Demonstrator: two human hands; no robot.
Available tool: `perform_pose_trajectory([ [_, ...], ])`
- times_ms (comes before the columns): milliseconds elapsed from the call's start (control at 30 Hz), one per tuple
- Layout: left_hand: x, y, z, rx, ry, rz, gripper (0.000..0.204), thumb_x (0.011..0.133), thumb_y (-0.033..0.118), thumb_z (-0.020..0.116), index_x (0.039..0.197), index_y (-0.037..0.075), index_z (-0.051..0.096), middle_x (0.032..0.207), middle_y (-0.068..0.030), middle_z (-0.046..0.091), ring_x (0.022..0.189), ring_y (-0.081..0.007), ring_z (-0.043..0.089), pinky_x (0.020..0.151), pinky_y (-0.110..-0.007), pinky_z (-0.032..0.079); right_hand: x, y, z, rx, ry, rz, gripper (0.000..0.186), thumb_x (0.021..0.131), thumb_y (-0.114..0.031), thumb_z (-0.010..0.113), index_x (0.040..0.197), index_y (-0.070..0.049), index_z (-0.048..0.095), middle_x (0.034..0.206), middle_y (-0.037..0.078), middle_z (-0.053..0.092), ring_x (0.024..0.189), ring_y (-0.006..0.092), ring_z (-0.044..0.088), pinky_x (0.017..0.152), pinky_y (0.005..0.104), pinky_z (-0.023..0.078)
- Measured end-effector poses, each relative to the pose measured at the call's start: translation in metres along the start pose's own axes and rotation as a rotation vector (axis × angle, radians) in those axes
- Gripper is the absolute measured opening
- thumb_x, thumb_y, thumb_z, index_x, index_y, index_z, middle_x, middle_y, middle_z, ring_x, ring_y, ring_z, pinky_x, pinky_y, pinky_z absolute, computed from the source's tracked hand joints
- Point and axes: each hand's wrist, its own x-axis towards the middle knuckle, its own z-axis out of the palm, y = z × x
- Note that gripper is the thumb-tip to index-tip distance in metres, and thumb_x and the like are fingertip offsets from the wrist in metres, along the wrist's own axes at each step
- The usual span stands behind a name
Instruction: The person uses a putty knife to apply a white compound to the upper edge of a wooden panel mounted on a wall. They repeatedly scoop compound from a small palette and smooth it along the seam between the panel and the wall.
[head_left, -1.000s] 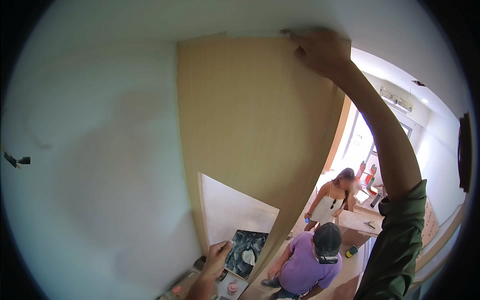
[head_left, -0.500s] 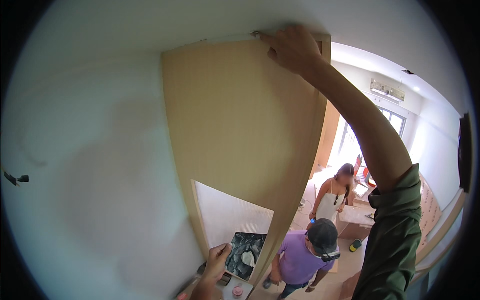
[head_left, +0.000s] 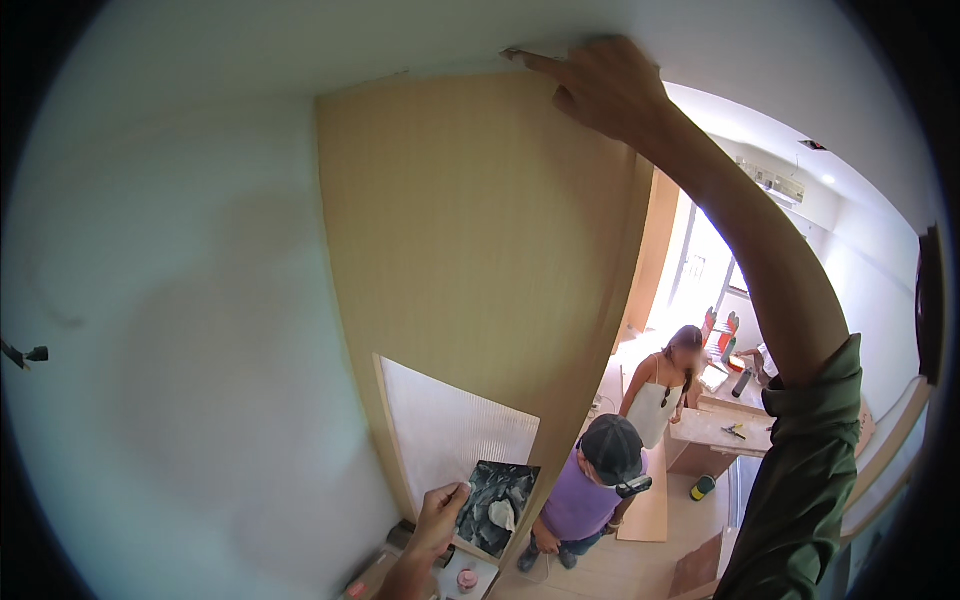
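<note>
Low in the middle, my left hand [head_left: 437,520] pinches the edge of a dark, marbled-looking flat sheet [head_left: 492,545]. On that sheet lies a whitish lump [head_left: 502,515], probably filler. High up, my right hand [head_left: 610,85] stretches its index finger to the seam where the ceiling meets the top of a light wood panel [head_left: 480,220]. A small dab of pale or grey stuff shows at that fingertip; its other fingers are partly curled and hold nothing that I can see. A rough line [head_left: 390,75] runs along the seam left of the finger.
A person in a purple shirt and dark cap [head_left: 590,490] stands below, beside the panel. Another person in a white top [head_left: 655,400] is farther back, near a workbench [head_left: 715,430] with tools. A ribbed translucent pane [head_left: 450,410] is set into the panel. Wires [head_left: 22,355] stick out of the left wall.
My right hand has shifted slightly up and right, its index finger still at the seam. The view has turned a little; the person in purple now stands closer to the panel.
</note>
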Motion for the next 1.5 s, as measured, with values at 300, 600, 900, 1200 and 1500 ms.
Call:
perform_pose_trajectory([
  [300, -0.001, 0.005, 0.007, -0.021, 0.034, -0.022, 0.025, 0.098, 0.017, 0.054, 0.084, 0.0, 0.065, 0.073, 0.008, 0.05, 0.067, -0.0013, 0.04, 0.059, -0.019, 0.033, 0.001, -0.012, 0.005, 0.043, -0.182, 0.115, 0.05, 0.083, -0.018, 0.055, 0.133, -0.027, 0.053, 0.087, 0.008, 0.066, 0.087, 0.0246, 0.064, 0.073, 0.0432, 0.051],
  [600, 0.005, -0.012, -0.005, 0.023, -0.008, 0.014, 0.024, 0.099, 0.016, 0.053, 0.092, -0.003, 0.065, 0.083, 0.0006, 0.064, 0.071, -0.0047, 0.056, 0.064, -0.022, 0.046, -0.029, 0.004, -0.013, 0.242, -0.231, 0.177, 0.051, 0.077, -0.015, 0.057, 0.128, -0.016, 0.055, 0.067, 0.014, 0.063, 0.069, 0.0294, 0.065, 0.069, 0.0443, 0.053],
  [900, 0.003, -0.004, 0.007, -0.035, 0.017, 0.036, 0.025, 0.098, 0.016, 0.055, 0.083, -0.002, 0.063, 0.072, 0.0092, 0.044, 0.067, -0.002, 0.034, 0.058, -0.019, 0.029, -0.011, 0.027, 0.003, 0.43, -0.538, 0.187, 0.058, 0.079, -0.02, 0.057, 0.136, -0.016, 0.047, 0.109, 0.015, 0.065, 0.098, 0.0329, 0.061, 0.093, 0.0436, 0.049],
  [1200, 0.014, -0.015, -0.004, -0.014, -0.057, 0.043, 0.024, 0.098, 0.016, 0.054, 0.094, -0.004, 0.065, 0.085, 0.0001, 0.064, 0.073, -0.0053, 0.056, 0.066, -0.022, 0.046, -0.017, -0.007, -0.029, 0.191, -0.351, 0.217, 0.051, 0.083, -0.026, 0.054, 0.134, -0.021, 0.051, 0.102, 0.016, 0.065, 0.096, 0.0325, 0.063, 0.086, 0.0456, 0.051],
  [1500, 0.014, -0.011, -0.009, -0.085, -0.091, -0.009, 0.024, 0.098, 0.015, 0.053, 0.097, -0.005, 0.065, 0.086, -0.0018, 0.065, 0.074, -0.0059, 0.058, 0.068, -0.022, 0.048, -0.014, -0.037, -0.01, 0.205, -0.329, 0.378, 0.043, 0.084, -0.028, 0.05, 0.126, -0.018, 0.059, 0.074, 0.015, 0.066, 0.071, 0.0303, 0.068, 0.067, 0.0439, 0.054],
])
